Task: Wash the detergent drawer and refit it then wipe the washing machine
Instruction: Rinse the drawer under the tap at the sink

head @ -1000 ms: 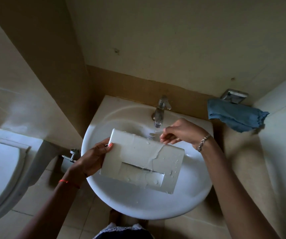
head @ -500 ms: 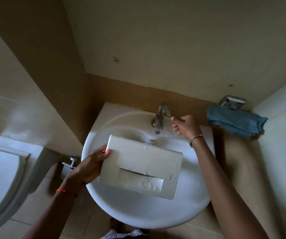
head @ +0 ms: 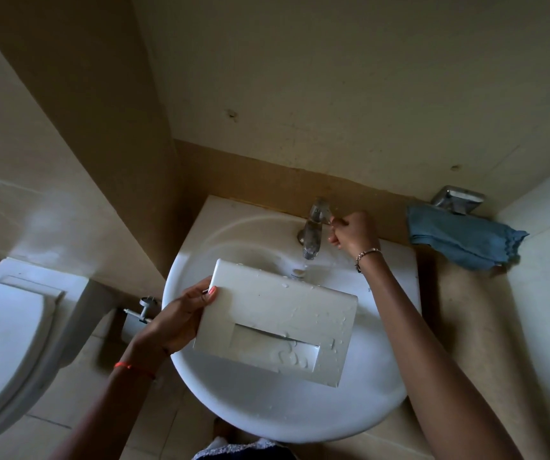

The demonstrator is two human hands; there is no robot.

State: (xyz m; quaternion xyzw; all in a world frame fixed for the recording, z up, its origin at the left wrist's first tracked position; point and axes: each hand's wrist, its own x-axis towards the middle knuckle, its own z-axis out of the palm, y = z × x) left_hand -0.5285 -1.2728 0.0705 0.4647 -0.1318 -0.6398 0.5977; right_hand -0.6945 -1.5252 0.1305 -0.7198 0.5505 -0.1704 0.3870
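Drawer (head: 276,320): wet, over sink (head: 267,410).
Left hand (head: 174,320): fingers clamped on its edge.
Right hand (head: 353,230): fingers pinching tap (head: 313,234).
Cloth (head: 459,240): hung aside; refit, wipe likely pending.

- Hidden behind front panel of detergent drawer (head: 276,320): compartments and rear body.
- Hidden behind same panel: fingers of left hand (head: 174,323), thumb excepted.
- Blurred: meeting of right hand (head: 355,232) with tap (head: 311,232); grip or mere touch not decidable.
- Covered by drawer: drain of sink (head: 267,413).
- Cut off at left edge: toilet (head: 4,343).
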